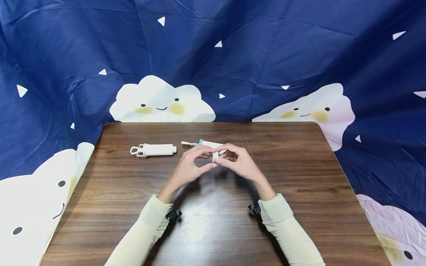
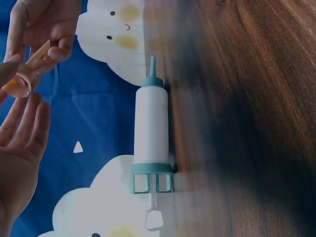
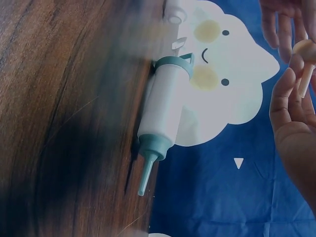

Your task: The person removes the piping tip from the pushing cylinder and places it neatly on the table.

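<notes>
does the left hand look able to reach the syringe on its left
Probably yes: that syringe lies near the left hand with bare table between, though that hand is busy at a small cream piece.

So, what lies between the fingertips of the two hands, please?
A small cream piece, between left hand and right hand; the head view shows this.

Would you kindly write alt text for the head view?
A person's left hand and right hand hold a small cream piece above a brown wooden table. Beyond them lies a partly hidden white-and-teal syringe; a cream-and-white syringe lies left of it.
</notes>
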Demonstrator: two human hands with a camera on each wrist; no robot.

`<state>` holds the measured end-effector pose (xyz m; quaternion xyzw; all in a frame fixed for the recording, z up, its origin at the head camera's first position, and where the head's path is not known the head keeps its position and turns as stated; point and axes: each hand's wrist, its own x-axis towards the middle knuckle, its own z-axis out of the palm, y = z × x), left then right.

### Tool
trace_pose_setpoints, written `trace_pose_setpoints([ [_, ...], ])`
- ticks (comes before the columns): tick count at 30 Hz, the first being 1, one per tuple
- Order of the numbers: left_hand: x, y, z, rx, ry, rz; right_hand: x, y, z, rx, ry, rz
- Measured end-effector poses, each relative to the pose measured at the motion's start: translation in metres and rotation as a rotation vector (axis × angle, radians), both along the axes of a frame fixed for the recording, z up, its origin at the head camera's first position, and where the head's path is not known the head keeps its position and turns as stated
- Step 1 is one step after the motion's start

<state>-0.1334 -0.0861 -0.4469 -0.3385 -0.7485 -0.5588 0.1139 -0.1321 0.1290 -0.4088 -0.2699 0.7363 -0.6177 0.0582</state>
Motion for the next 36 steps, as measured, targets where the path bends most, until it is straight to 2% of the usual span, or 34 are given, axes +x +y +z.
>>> trace_pose_setpoints([
  [10,0.001,0.0,0.001,0.035,0.0,0.007,0.0,0.0,0.001,-0.021,-0.013,0.005],
  [13,0.001,0.0,0.002,0.035,0.001,0.015,-0.003,0.001,-0.007,-0.029,-0.019,0.006],
  [20,0.008,0.001,0.019,0.054,0.022,0.025,-0.013,0.004,-0.026,-0.045,0.002,-0.003],
  [27,0.0,-0.004,0.007,0.063,0.03,0.027,-0.013,0.005,-0.025,-0.035,0.02,-0.014],
  [32,0.01,-0.002,0.025,0.061,0.026,0.031,-0.012,0.004,-0.021,-0.013,0.006,-0.038],
  [36,0.016,-0.001,0.036,0.058,0.027,0.033,-0.016,0.007,-0.025,-0.023,0.02,-0.041],
])
